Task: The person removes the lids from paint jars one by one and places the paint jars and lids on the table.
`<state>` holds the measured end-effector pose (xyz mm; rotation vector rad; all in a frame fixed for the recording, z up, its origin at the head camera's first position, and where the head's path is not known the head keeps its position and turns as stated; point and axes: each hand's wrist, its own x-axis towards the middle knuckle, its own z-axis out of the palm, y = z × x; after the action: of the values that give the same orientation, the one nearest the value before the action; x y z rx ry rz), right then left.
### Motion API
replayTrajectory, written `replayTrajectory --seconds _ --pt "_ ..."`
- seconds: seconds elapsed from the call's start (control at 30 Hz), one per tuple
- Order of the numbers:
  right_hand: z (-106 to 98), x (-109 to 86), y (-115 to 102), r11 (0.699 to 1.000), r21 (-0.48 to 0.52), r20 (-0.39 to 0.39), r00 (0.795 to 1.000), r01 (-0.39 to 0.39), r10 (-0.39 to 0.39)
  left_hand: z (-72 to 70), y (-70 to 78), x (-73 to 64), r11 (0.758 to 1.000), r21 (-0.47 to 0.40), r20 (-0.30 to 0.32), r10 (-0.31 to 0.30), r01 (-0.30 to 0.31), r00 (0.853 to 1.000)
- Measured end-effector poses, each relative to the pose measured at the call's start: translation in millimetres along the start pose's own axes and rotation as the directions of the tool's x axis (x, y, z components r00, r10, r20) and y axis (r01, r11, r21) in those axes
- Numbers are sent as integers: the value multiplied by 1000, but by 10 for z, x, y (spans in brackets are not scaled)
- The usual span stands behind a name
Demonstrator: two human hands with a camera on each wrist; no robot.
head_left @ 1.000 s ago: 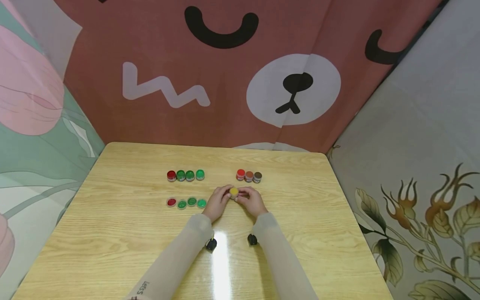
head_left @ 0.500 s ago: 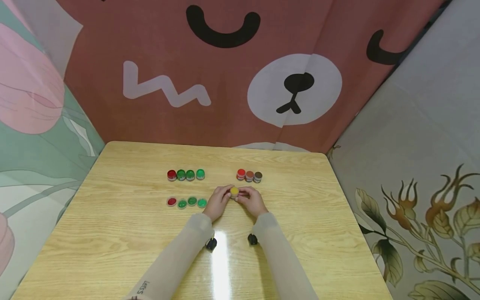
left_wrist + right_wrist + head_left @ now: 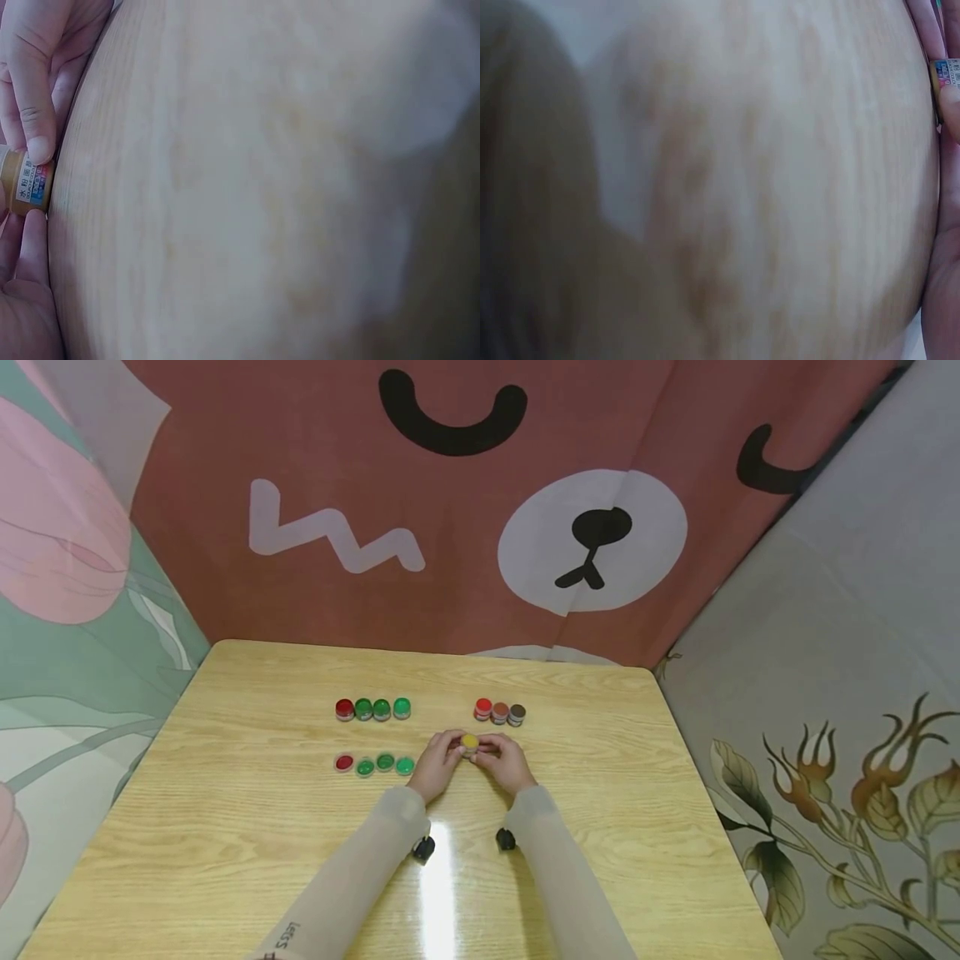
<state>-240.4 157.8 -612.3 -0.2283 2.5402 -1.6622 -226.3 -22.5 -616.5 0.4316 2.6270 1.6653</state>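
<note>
In the head view, a small yellow paint jar (image 3: 469, 742) is held between both hands near the middle of the table. My left hand (image 3: 438, 763) grips it from the left, and my right hand (image 3: 506, 763) pinches it from the right with thumb and fingers. A printed label on the paint jar (image 3: 31, 182) shows at the edge of the left wrist view, with fingertips above and below it. Only a sliver of the jar appears in the right wrist view. Whether its lid is on cannot be told.
Behind the hands stand a red jar (image 3: 483, 708), a brown-red jar (image 3: 500, 712) and a dark jar (image 3: 517, 715). At left is a row of red and green jars (image 3: 363, 709), with flat round pieces like lids (image 3: 365, 767) before it on the wooden table (image 3: 225, 827).
Both hands keep their hold on the yellow paint jar, with hardly any movement. The head view shifts very slightly.
</note>
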Motion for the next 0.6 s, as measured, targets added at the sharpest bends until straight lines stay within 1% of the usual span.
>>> replayTrajectory --seconds 0.13,0.2,0.27,0.5,0.6 --pt "3 -1 -8 1000 -8 -3 1000 -10 10 -8 13 -11 999 31 1 15 -15 1000" --pt "0 -4 -12 1000 -8 -3 1000 -10 10 -10 31 -17 999 47 1 13 -13 1000" --pt "-1 -8 -17 1000 -11 -3 1000 -9 9 -10 47 -17 999 53 4 -3 3 1000" --pt "-3 -20 -34 1000 -5 -1 1000 -16 16 -6 63 -13 1000 17 3 -26 26 1000" --pt "-9 -30 -31 1000 4 9 1000 0 0 -1 52 -10 999 -2 1 -32 32 1000"
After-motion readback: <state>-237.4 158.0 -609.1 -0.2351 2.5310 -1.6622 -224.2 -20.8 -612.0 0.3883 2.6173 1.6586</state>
